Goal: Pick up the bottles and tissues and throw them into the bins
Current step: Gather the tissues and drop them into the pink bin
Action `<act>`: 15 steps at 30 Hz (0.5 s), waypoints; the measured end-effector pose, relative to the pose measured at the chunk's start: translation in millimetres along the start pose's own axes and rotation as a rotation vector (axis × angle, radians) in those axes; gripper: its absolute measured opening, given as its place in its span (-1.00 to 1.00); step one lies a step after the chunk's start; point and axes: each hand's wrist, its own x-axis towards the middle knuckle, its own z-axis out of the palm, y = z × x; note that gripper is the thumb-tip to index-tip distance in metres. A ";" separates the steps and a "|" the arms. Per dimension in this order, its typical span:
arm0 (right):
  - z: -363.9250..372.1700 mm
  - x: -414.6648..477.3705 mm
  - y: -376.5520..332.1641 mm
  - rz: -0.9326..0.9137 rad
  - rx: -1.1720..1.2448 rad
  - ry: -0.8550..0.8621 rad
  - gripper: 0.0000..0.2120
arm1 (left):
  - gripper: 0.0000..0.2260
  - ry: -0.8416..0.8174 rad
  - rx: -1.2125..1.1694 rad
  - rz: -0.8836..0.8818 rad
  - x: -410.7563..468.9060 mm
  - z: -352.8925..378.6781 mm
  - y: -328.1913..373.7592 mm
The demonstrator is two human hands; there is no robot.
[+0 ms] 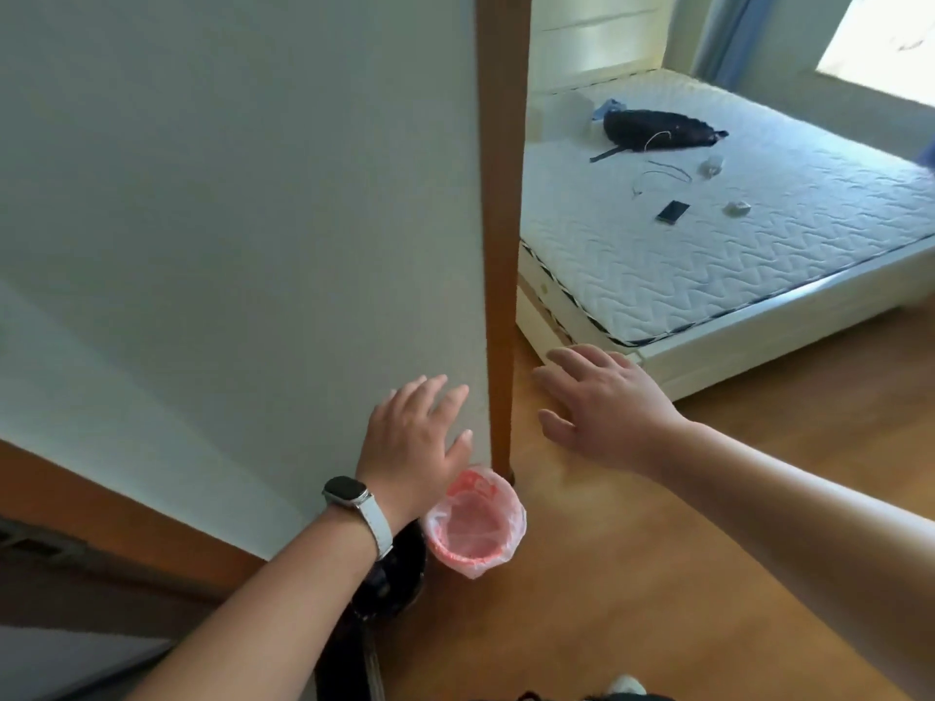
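Evidently nothing is held, the left hand [415, 437] and right hand [607, 402] being spread-fingered above the pink-lined bin [475, 523], so the crumpled tissues [736, 208] on the far mattress [759, 265] should be approached first.

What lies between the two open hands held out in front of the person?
In the head view, the brown door frame post stands between the left hand and the right hand, with wooden floor below.
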 end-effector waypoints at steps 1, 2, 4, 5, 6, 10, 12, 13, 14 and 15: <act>-4.4 -9.7 12.4 0.009 0.005 0.006 -0.52 | -0.55 0.009 0.000 0.023 8.3 -1.8 14.9; -8.8 -19.6 24.8 0.017 0.011 0.017 -0.50 | -0.55 0.019 -0.003 0.047 16.5 -3.4 30.5; -15.7 -38.9 50.6 0.037 0.017 0.039 -0.49 | -0.57 0.033 -0.014 0.092 32.0 -5.2 62.3; -18.2 -47.4 63.9 0.051 0.018 0.044 -0.49 | -0.58 0.038 -0.024 0.110 39.6 -5.5 77.7; -20.0 -55.6 77.4 0.067 0.021 0.047 -0.49 | -0.58 0.044 -0.032 0.126 47.2 -5.1 93.0; -21.5 -88.0 130.9 0.133 0.039 0.061 -0.48 | -0.59 0.069 -0.026 0.190 75.2 -1.4 151.0; -20.8 -104.2 155.3 0.166 0.047 0.077 -0.48 | -0.59 0.069 -0.029 0.226 88.5 0.5 177.7; -20.5 -111.7 166.5 0.186 0.054 0.082 -0.48 | -0.59 0.070 -0.029 0.243 94.9 1.1 189.9; -19.8 -118.4 177.7 0.207 0.062 0.083 -0.48 | -0.58 0.069 -0.028 0.260 101.6 1.7 201.5; -19.2 -124.6 188.2 0.226 0.070 0.085 -0.48 | -0.58 0.070 -0.025 0.276 108.4 2.3 212.2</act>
